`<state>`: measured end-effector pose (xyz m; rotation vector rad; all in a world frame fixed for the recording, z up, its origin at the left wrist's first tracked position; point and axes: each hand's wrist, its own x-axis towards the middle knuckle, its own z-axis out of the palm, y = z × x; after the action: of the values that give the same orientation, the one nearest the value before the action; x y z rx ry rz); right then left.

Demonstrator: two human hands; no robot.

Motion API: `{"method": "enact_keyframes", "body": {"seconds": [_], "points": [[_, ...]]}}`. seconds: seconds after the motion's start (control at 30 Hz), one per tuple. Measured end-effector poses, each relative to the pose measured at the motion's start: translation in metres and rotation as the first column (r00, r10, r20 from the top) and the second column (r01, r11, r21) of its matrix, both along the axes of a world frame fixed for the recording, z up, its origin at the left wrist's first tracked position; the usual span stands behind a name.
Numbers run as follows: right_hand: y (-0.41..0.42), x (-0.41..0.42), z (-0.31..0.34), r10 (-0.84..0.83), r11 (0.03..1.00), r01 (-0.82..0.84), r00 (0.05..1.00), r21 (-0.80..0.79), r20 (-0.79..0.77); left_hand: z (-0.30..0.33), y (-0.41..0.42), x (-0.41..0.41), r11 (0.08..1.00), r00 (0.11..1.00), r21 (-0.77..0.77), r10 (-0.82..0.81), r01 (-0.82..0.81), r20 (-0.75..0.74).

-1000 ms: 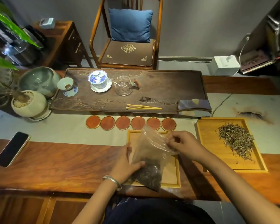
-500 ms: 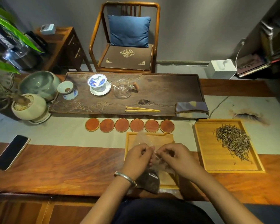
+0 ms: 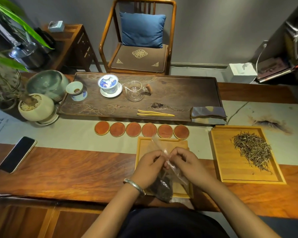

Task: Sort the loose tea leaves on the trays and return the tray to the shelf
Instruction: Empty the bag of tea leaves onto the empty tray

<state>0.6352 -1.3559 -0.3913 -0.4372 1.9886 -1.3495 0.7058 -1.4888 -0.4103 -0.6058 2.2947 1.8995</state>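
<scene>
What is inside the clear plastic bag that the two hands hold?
The clear plastic bag holds a dark clump of loose tea leaves at its bottom. Its upper part looks empty. The left hand and right hand cover the middle.

The room is dim and warm-toned, with soft light falling from above so that the hands cast only a faint shadow onto the light wooden tray beneath them. Left of the hands the polished surface shows a mild sheen and the phone a dull reflection, without hard glare. Wide-angle distortion bows the surface's edges and the chair beyond the hands, the right corner sinks into murk, and fine detail is soft throughout.
</scene>
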Motion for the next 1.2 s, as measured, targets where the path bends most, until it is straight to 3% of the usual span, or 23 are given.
{"method": "enact_keyframes", "body": {"seconds": [0.17, 0.37, 0.43, 0.53, 0.6, 0.63, 0.7, 0.77, 0.83, 0.9, 0.97, 1.03, 1.2], "points": [[-0.004, -0.001, 0.001, 0.139, 0.99, -0.137, 0.989, 0.027, -0.053, 0.004, -0.006, 0.009, 0.999, 0.999, -0.018, -0.041, 0.041, -0.004], [-0.012, 0.003, -0.004, 0.093, 0.995, -0.088, 0.981, 0.036, -0.173, 0.011, -0.009, 0.012, 0.999, 1.0, -0.038, 0.005, -0.005, -0.009], [-0.016, 0.003, -0.005, 0.006, 0.999, 0.001, 0.984, 0.042, -0.176, 0.013, -0.011, 0.011, 0.997, 0.997, -0.006, 0.075, -0.075, -0.008], [-0.007, -0.012, -0.001, -0.255, 0.965, 0.257, 0.966, -0.045, 0.035, 0.014, -0.026, 0.016, 0.968, 0.973, 0.102, 0.229, -0.231, 0.039], [0.007, -0.023, 0.005, -0.288, 0.947, 0.306, 0.944, -0.1, 0.162, 0.016, -0.038, 0.022, 0.966, 0.972, 0.115, 0.227, -0.232, 0.055], [0.012, -0.026, 0.006, -0.262, 0.959, 0.272, 0.959, -0.083, 0.11, 0.017, -0.043, 0.025, 0.973, 0.976, 0.084, 0.21, -0.214, 0.054], [0.021, -0.031, 0.005, -0.141, 0.986, 0.156, 0.965, 0.054, -0.223, 0.019, -0.05, 0.026, 0.983, 0.983, -0.037, 0.182, -0.181, 0.025], [0.026, -0.033, 0.005, 0.045, 0.96, 0.125, 0.812, 0.249, -0.581, 0.021, -0.053, 0.025, 0.972, 0.99, -0.185, 0.14, -0.142, -0.024], [0.026, -0.033, 0.003, 0.13, 0.939, 0.145, 0.688, 0.312, -0.714, 0.021, -0.054, 0.023, 0.961, 0.994, -0.252, 0.106, -0.112, -0.041], [0.022, -0.026, -0.002, 0.066, 0.963, 0.133, 0.731, 0.236, -0.679, 0.021, -0.054, 0.021, 0.964, 0.994, -0.244, 0.095, -0.106, -0.056], [0.021, -0.02, -0.01, -0.094, 0.989, 0.138, 0.859, 0.051, -0.503, 0.021, -0.055, 0.019, 0.967, 0.993, -0.232, 0.095, -0.109, -0.07], [0.027, -0.015, -0.024, -0.162, 0.987, 0.157, 0.927, -0.042, -0.338, 0.02, -0.056, 0.018, 0.968, 0.993, -0.228, 0.092, -0.107, -0.077], [0.034, 0.012, -0.075, 0.212, 0.939, -0.123, 0.942, 0.32, -0.26, 0.016, -0.057, 0.017, 0.994, 0.998, -0.101, 0.041, -0.045, -0.046]]}}
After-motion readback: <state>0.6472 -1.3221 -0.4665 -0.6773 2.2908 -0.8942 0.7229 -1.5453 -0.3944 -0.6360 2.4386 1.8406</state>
